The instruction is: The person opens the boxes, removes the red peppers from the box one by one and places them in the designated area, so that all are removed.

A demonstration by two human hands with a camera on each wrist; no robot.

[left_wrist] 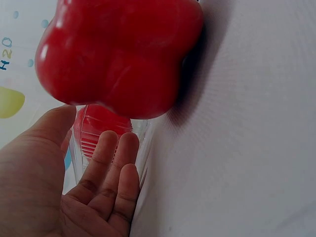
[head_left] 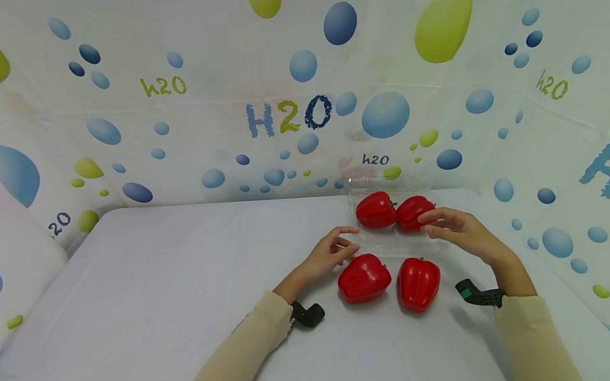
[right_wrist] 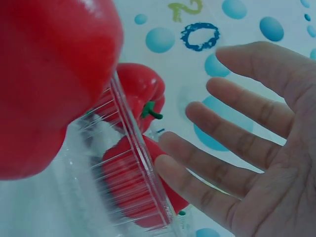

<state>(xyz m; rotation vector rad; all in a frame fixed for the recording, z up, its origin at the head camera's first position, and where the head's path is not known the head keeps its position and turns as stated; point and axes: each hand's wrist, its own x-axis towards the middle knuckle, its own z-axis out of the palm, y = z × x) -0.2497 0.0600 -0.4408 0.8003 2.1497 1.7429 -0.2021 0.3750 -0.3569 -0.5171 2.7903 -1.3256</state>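
Two red peppers [head_left: 376, 210] lie side by side in a clear plastic container [head_left: 392, 244]. Nearer the body, two more red peppers [head_left: 364, 278] [head_left: 418, 284] rest on the white table. My left hand [head_left: 330, 254], fingers loosely bent, is beside the container's left edge, just behind the nearer left pepper. Over the container's right side, my right hand [head_left: 456, 231] reaches with relaxed fingers near the right pepper inside; contact cannot be told. In the right wrist view the right hand [right_wrist: 256, 148] has spread fingers beside the container's ribbed wall [right_wrist: 143, 168]. Neither hand holds anything.
A white cloth [head_left: 159, 292] covers the table. Behind it and along the sides hangs a white curtain [head_left: 213, 56] with blue and green spots and H2O lettering. Dark straps with small devices [head_left: 308, 315] are on both wrists.
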